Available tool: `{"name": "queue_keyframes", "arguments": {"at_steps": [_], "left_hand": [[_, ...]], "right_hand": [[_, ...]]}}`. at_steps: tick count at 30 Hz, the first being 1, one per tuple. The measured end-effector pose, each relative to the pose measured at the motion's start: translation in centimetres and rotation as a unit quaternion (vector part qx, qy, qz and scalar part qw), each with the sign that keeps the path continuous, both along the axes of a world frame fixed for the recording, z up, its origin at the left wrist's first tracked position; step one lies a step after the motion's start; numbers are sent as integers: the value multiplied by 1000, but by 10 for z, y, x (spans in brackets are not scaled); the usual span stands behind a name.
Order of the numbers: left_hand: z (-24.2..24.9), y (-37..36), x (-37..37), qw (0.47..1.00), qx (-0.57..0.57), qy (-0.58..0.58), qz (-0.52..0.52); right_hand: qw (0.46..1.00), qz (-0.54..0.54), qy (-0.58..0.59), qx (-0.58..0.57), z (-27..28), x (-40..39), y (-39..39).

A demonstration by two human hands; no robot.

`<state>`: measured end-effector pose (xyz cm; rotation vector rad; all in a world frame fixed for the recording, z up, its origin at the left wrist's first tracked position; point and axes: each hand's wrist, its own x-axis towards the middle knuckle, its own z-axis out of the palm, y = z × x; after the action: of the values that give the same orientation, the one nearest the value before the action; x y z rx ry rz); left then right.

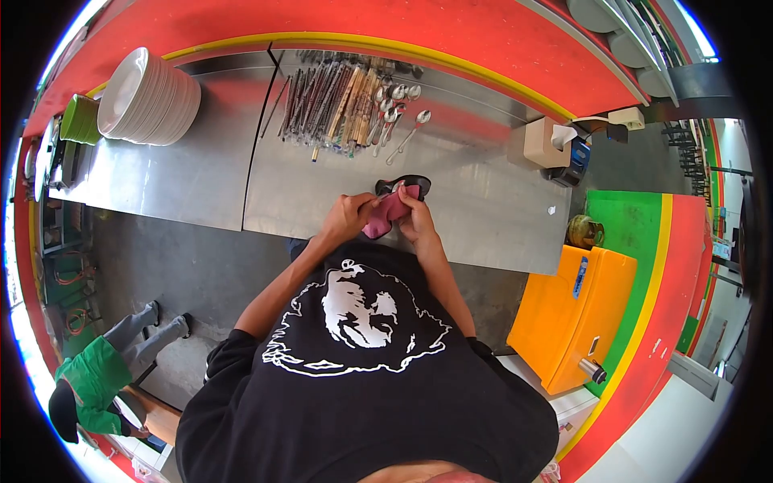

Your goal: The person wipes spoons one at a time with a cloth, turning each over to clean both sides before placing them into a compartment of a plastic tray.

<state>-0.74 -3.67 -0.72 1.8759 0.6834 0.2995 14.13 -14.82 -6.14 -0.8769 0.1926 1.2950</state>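
A pink cloth (378, 224) is bunched between my two hands over the front part of the steel counter. My left hand (351, 216) is closed, its fingers pinching the cloth's left side. On the other side my right hand (415, 216) grips the cloth, the thumb pressed on its upper part. Just beyond the fingers, a black, rounded, shiny piece (412, 182) shows against the cloth; its kind I cannot tell. Several metal spoons (398, 93) and a long row of wrapped chopsticks (330, 105) lie farther back on the counter.
The steel counter (475, 193) carries a tissue box (541, 145) at right and stacked white plates (161, 101) with green bowls (79, 119) at left. An orange cooler (564, 314) stands right of me. A person in green (93, 378) is behind at lower left.
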Motion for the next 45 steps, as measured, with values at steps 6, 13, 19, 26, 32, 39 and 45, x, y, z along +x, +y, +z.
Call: {"name": "queue_keyframes", "arguments": {"at_steps": [6, 13, 19, 26, 32, 39, 45], "left_hand": [[2, 3, 1, 999, 22, -40, 1], [2, 5, 0, 999, 23, -31, -17], [-1, 3, -13, 996, -89, -18, -5], [7, 9, -14, 987, -148, 27, 49], [-4, 12, -10, 991, -126, -25, 21], [6, 16, -12, 983, -173, -13, -54], [1, 11, -14, 994, -96, -2, -43]], "right_hand": [[1000, 3, 30, 3, 0, 4, 3], [999, -39, 32, -11, -13, 13, 3], [991, -131, -4, 21, -13, 32, -9], [986, -63, -113, 106, 19, 19, -7], [975, 15, -205, 80, 27, -7, 11], [889, 65, -451, -45, 26, 4, 5], [839, -45, -542, -40, 15, -7, 13]]}}
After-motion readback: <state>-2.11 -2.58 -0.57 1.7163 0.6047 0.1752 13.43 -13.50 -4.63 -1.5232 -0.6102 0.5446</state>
